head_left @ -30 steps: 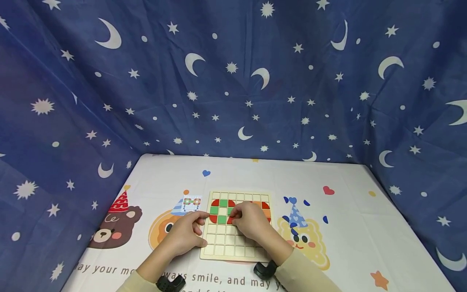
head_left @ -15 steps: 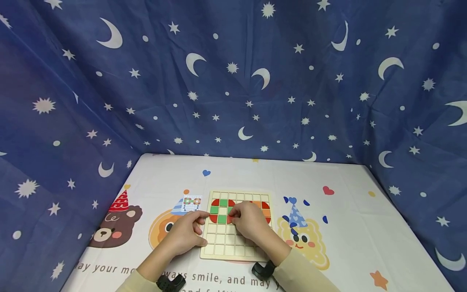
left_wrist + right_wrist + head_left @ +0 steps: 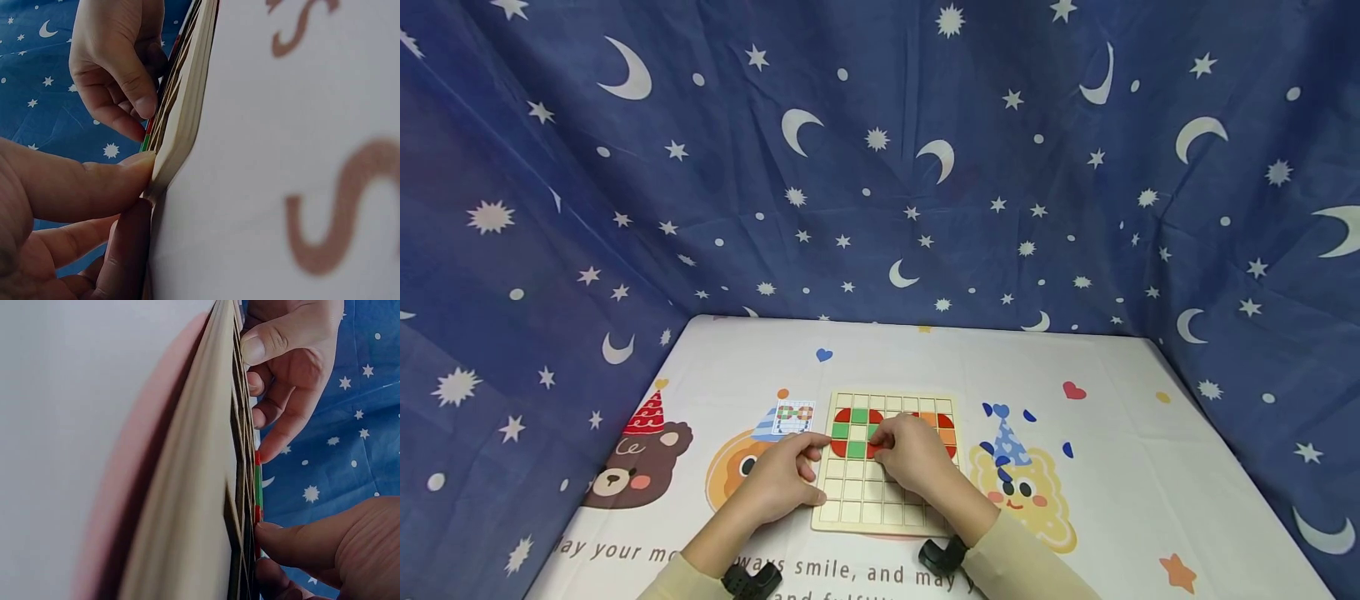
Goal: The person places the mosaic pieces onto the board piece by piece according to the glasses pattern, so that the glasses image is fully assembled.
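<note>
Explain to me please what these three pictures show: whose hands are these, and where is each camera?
A person works with two bare hands; there is no machine. One camera sits on the head and looks down; one sits on each wrist and sees the board from its edge. On the tablecloth lies a wooden grid board with red and green tiles, and a small pattern card beside it. The left hand holds the board's left edge. The right hand touches a red tile with its fingertips.

Printed words are running along the near edge of the tablecloth (image 3: 1120,467), reading "ay your mo", then "ways smile, and may y". Arms are covering the rest.
</note>
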The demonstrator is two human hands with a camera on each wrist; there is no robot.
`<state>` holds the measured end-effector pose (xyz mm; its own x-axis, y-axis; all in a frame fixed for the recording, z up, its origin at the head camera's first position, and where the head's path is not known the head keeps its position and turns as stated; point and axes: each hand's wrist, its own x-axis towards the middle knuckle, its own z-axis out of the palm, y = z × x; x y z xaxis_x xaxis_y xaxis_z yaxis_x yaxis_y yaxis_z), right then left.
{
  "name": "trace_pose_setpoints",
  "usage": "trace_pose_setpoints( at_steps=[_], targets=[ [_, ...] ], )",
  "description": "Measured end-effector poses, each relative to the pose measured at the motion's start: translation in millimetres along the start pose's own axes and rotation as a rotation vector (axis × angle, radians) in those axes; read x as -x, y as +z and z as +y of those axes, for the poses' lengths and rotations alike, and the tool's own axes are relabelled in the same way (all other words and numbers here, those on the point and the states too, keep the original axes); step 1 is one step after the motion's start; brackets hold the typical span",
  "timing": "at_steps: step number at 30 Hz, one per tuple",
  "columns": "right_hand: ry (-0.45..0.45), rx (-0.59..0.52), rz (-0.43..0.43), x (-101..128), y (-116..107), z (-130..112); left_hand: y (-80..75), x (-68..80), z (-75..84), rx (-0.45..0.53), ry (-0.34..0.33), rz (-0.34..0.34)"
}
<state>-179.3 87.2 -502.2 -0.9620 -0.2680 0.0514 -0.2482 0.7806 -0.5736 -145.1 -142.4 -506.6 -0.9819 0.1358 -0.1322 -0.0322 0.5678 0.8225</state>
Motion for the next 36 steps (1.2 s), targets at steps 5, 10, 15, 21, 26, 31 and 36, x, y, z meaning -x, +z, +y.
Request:
trace_pose_setpoints(
  at_steps=[5,10,15,21,26,31,36],
  targets=[
    [-0.011,-0.003,-0.011,-0.3,-0.5,-0.6,0.0,-0.9,-1.5,-0.004,0.003,0.005],
    [-0.004,-0.066,-0.03,1.8,-5.2,4.0,0.4,-0.8,-1.3,0.012,-0.002,-0.004],
    [-0.01,-0.111,-0.003,7.0,-18.2,15.9,1.0,-0.1,-0.7,0.012,-0.005,-0.011],
    [0.054,-0.129,0.044,13.2,-35.5,36.1,0.9,-0.3,-0.9,0.006,-0.004,-0.013],
    [0.137,-0.128,0.077,20.5,-50.1,54.5,0.2,-0.2,-0.7,0.01,-0.003,-0.017],
    [0.221,-0.101,0.079,32.1,-66.7,75.8,-0.4,0.1,-0.8,0.015,-0.006,-0.017],
    [0.272,-0.072,0.082,44.5,-80.9,97.8,-1.3,-0.5,-1.5,0.005,-0.003,-0.008]
  ],
)
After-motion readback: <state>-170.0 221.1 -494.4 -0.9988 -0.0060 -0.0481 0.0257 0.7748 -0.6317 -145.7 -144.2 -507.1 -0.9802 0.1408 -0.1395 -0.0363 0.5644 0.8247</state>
